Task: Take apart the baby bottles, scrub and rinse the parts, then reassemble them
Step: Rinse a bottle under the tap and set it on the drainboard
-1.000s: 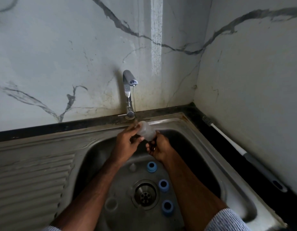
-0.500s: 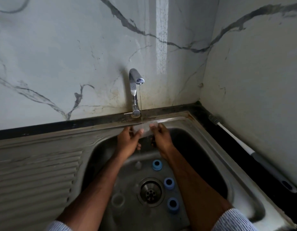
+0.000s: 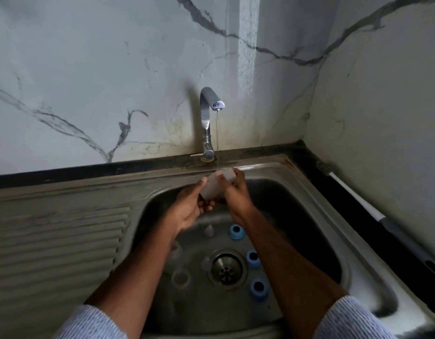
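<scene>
A clear, frosted bottle body (image 3: 217, 185) lies tilted between both hands under a thin stream from the chrome tap (image 3: 207, 123). My left hand (image 3: 190, 209) cups its lower end and my right hand (image 3: 236, 192) grips its upper end. On the sink floor lie three blue bottle collars (image 3: 236, 231) (image 3: 253, 259) (image 3: 259, 288). Clear bottle parts (image 3: 180, 277) (image 3: 209, 230) also lie there, hard to make out.
The steel sink basin (image 3: 316, 241) has a drain (image 3: 226, 269) in the middle and a ribbed drainboard (image 3: 57, 241) on the left. A bottle brush with a white and grey handle (image 3: 372, 214) lies on the dark counter along the right wall.
The bottle body has gone from upright-tilted near my right hand to lying across both hands under the stream. Both hands have risen slightly toward the tap. The camera view shifted a little.
</scene>
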The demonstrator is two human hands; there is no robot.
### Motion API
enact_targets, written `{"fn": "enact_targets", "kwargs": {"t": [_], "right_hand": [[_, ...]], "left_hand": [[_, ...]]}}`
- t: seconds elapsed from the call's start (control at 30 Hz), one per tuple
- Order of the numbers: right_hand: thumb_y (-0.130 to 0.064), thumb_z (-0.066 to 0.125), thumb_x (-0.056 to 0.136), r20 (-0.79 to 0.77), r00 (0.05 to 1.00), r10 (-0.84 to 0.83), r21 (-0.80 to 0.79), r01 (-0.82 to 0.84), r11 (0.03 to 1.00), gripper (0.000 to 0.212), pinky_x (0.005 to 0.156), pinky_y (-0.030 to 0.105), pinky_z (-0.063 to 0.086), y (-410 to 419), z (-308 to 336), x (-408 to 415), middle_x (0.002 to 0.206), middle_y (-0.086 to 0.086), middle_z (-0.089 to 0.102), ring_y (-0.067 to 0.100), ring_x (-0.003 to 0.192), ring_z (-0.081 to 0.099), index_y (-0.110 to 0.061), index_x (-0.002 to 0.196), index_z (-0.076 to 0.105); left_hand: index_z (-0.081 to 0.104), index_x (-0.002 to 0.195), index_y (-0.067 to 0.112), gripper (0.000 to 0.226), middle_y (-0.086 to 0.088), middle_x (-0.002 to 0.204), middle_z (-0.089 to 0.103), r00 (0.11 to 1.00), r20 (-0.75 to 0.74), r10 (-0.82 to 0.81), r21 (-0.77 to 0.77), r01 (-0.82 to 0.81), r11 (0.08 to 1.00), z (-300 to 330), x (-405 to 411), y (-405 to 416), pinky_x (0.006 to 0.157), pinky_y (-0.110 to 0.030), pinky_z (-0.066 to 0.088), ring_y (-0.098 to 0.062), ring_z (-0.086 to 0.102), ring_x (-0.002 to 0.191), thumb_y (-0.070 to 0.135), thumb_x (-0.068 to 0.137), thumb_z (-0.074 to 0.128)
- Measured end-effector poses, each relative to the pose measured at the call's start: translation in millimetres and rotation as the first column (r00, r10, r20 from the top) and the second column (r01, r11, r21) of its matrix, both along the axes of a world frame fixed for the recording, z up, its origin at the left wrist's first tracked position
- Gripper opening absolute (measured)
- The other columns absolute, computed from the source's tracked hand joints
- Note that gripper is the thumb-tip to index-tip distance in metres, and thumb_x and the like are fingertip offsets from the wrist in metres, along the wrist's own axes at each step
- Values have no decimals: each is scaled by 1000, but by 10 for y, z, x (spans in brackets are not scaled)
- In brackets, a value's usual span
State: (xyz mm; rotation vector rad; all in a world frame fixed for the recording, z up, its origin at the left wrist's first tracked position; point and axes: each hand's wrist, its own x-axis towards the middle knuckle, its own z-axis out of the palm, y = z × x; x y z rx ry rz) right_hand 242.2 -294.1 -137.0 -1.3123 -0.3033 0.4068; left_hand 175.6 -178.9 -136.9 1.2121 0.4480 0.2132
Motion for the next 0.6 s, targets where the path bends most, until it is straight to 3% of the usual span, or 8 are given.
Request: {"fn": "enact_targets", "kwargs": {"t": [0.07,0.13,0.23,0.33,0.4,0.53,0.6], "right_hand": [[-35,68,92,-65,997,30,71,-25,997,54,97,54,55,-12,-13,18,138,11,54,29,120,60,-27,141,44],[-34,63,97,-125,989,75,156,-55,986,45,92,53,58,-18,12,18,134,14,56,33,118,62,-24,138,48],[-36,53,103,-203,978,45,160,-12,987,32,83,40,61,-52,102,-8,122,15,64,29,106,68,-17,128,57],[-30,53,103,-218,976,-7,127,36,991,19,89,42,58,-65,106,7,113,15,68,29,100,69,-16,112,63],[-22,58,100,-213,977,-19,176,57,983,17,88,39,59,-73,84,44,120,18,67,30,106,68,-11,113,63],[-12,71,89,-123,991,-56,156,75,985,36,96,42,57,-83,51,108,123,14,68,27,111,69,-5,123,61],[-11,70,89,-72,997,-32,150,42,988,37,96,41,57,-93,65,102,122,14,69,26,111,69,-3,124,62]], "left_hand": [[59,123,7,37,-21,113,67,994,94,53,126,-65,990,-16,2,1,59,-28,54,-24,67,82,34,97,60],[57,122,15,31,-15,119,66,974,204,94,344,-162,925,-49,-8,57,70,-32,57,-27,68,100,21,94,67],[52,123,33,56,-3,121,64,965,260,13,714,-201,670,-84,-20,147,87,-33,56,-18,64,110,2,82,75],[52,131,26,65,-2,130,60,938,342,-53,799,-260,542,-83,-17,106,96,-38,55,-18,61,119,-6,79,73],[51,134,21,66,-1,133,58,929,365,-60,817,-288,500,-110,-19,116,97,-40,55,-18,59,122,-6,79,74],[54,121,20,56,2,120,63,953,303,-10,865,-271,422,-150,-53,198,89,-35,56,-13,61,110,9,75,84],[54,120,21,55,5,117,63,958,287,-25,866,-248,434,-159,-52,168,85,-25,53,-9,61,105,20,75,86]]}}
